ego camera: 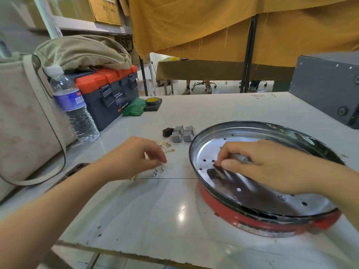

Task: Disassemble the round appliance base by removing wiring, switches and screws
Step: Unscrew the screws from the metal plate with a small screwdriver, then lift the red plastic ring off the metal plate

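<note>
Left hand (136, 152), forearm entering from the near left corner of the bench (155, 210): fingers curled downward, fingertips pinched together just above two small screws (158, 170) standing on the bench surface; whether a screw is actually gripped cannot be told. Right hand (258, 164), reaching in from the right edge: fingers curled round a grey tool handle (240, 158), tip lowered onto the perforated metal floor of the round appliance base (262, 224). Round appliance base: red-walled, dark-rimmed, resting toward the near right of the bench. Beyond the left hand, mid-bench: gold-coloured wire terminals (167, 146), four grey switches (183, 133) clustered together, one black switch (167, 131) just beside them. Along the left edge: water bottle (73, 105), toolbox (110, 94), beige bag (23, 117). Far right corner: grey metal box (328, 86).
</note>
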A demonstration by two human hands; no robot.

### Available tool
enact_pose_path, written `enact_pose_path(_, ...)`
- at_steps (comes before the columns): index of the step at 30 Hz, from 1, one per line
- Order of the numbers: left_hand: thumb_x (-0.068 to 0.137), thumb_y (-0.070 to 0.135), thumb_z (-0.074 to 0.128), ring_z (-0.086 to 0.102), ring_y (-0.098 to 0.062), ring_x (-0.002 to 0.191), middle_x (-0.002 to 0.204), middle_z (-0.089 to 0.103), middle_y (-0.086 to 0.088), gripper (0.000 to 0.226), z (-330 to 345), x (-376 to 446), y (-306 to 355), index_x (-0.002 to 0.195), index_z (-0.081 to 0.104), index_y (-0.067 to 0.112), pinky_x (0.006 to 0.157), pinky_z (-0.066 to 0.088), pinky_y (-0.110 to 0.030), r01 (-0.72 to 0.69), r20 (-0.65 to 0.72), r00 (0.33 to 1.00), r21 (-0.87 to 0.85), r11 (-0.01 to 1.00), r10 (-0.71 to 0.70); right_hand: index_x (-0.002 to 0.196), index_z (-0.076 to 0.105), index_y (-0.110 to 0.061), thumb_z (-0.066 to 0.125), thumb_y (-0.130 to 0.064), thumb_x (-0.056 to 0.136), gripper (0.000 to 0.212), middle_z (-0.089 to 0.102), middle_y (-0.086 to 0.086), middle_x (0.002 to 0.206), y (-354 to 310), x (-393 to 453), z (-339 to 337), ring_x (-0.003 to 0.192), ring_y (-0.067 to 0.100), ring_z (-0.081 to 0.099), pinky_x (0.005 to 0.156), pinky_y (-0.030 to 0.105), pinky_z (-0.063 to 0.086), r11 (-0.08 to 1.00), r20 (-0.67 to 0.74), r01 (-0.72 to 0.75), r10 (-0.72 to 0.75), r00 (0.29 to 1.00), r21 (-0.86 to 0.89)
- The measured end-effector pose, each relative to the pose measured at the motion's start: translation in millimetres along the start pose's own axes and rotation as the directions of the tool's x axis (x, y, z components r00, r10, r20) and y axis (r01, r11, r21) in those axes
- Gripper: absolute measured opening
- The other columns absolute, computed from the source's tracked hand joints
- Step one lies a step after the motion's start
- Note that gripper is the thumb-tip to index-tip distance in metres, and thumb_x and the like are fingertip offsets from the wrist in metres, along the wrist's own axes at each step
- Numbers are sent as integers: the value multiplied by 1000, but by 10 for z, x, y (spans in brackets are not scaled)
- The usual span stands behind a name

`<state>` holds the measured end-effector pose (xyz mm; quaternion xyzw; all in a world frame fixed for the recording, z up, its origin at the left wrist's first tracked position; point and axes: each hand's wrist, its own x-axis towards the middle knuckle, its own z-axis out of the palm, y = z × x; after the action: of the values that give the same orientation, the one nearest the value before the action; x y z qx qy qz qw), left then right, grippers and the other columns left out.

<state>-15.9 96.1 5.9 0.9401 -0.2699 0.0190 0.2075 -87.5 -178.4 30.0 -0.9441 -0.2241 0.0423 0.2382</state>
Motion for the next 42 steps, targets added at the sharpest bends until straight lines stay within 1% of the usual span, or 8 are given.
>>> enact_pose_path(16, 83, 20, 60, 47, 1, 71, 78, 53, 17, 17, 183, -1, -45, 80, 47, 31, 66, 40, -20, -40, 52, 998, 285, 958, 26, 92, 55, -42, 38, -57, 82, 25, 64, -17, 92, 27, 3, 82, 83, 6, 59, 80, 31, 50, 1000, -52, -11, 11, 999, -4)
enact_pose_path(23, 84, 20, 67, 56, 2, 67, 73, 64, 11, 10, 75, 35, 92, 80, 62, 27, 59, 41, -7, 33, -107, 994, -34, 999, -36, 95, 58, -39, 47, -44, 90, 13, 65, -19, 92, 53, -6, 73, 82, -1, 57, 76, 16, 45, 1000, -92, -4, 4, 996, 5)
enact_pose_path(28, 88, 40, 58, 69, -6, 62, 82, 71, 8, 23, 190, 175, 411, 86, 70, 21, 49, 49, -17, 180, -68, 969, -466, 866, -238, 91, 64, -37, 47, -28, 97, 20, 72, -21, 88, 84, -73, -68, 86, -12, 62, 78, 13, 50, 991, -202, -9, 36, 979, 136)
enact_pose_path(30, 87, 43, 57, 69, -10, 60, 85, 70, 10, 25, 245, 246, 518, 88, 71, 23, 48, 47, -20, 215, -31, 962, -530, 821, -272, 92, 63, -39, 43, -30, 99, 23, 72, -23, 84, 138, -133, -126, 84, -9, 65, 77, 23, 54, 980, -221, -45, 88, 971, 194)
enact_pose_path(33, 85, 33, 62, 58, -3, 42, 55, 62, 15, 14, 302, 338, 604, 86, 69, 21, 42, 41, -18, 233, -16, 960, -508, 829, -279, 93, 62, -38, 42, -30, 99, 23, 72, -25, 85, 251, -214, -185, 89, 8, 69, 85, 39, 53, 971, -254, -79, 137, 957, 227)
enact_pose_path(36, 84, 12, 59, 51, -9, 34, 45, 58, 7, 11, 320, 399, 631, 86, 69, 15, 39, 40, -19, 267, -4, 948, -533, 803, -318, 91, 62, -35, 47, -30, 97, 17, 72, -24, 85, 366, -291, -210, 86, -6, 65, 73, 9, 46, 968, -274, -93, 158, 949, 235)
enact_pose_path(38, 82, 4, 57, 52, -12, 35, 54, 63, -5, 17, 321, 400, 646, 84, 72, 12, 39, 42, -20, 263, -10, 947, -553, 791, -322, 91, 62, -33, 52, -29, 95, 12, 73, -22, 85, 432, -337, -220, 87, -7, 64, 66, 4, 43, 967, -296, -109, 176, 939, 229)
enact_pose_path(42, 81, 0, 54, 51, -11, 36, 58, 66, -12, 36, 300, 376, 661, 66, 74, 26, 38, 43, -19, 186, -88, 951, -607, 773, -298, 89, 63, -35, 59, -33, 90, 4, 74, 3, 87, 523, -395, -226, 93, 22, 65, 84, 36, 51, 966, -361, -132, 208, 909, 223)
